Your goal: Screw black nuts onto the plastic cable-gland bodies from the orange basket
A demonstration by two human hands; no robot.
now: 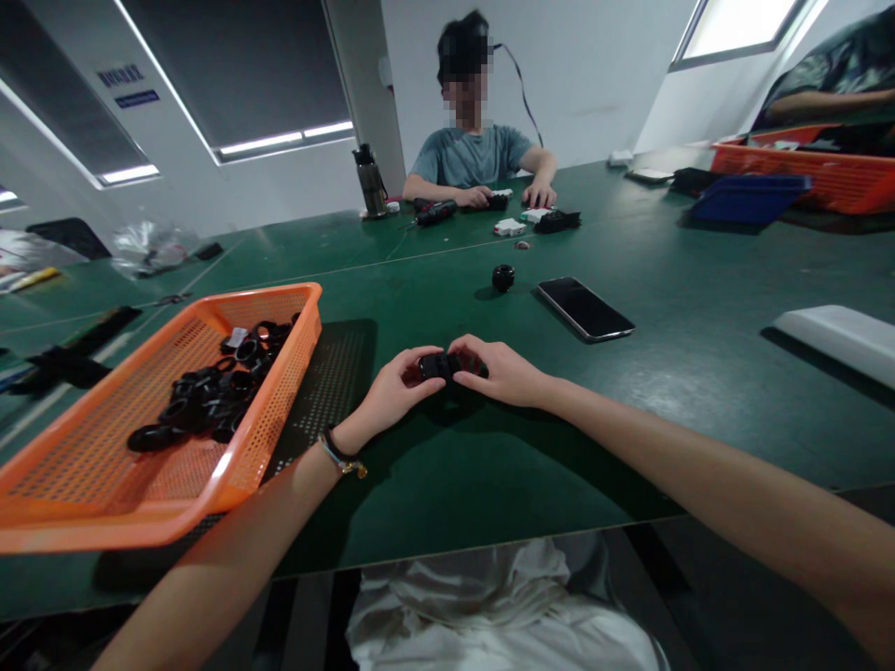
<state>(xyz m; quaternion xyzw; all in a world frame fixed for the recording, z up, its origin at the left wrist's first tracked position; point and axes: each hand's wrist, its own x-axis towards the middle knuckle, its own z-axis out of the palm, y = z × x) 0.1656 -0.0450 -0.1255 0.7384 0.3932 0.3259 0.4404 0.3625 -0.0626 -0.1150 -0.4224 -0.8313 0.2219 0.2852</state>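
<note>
The black part (442, 365) lies low over the green table (699, 280), between your two hands, long axis running from one to the other. Your left hand (395, 391) pinches one end, your right hand (500, 373) the other, both equally near.

We see a basket (90, 485) of rings (210, 396) left on the desk (699, 373), a phone (585, 308) right, a co-worker (475, 154) behind.

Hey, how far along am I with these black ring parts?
One small black round part stands apart by the dark phone, possibly done. Left hand and right hand grip one black part. A pile of black rings remains in the orange mesh basket.
</note>
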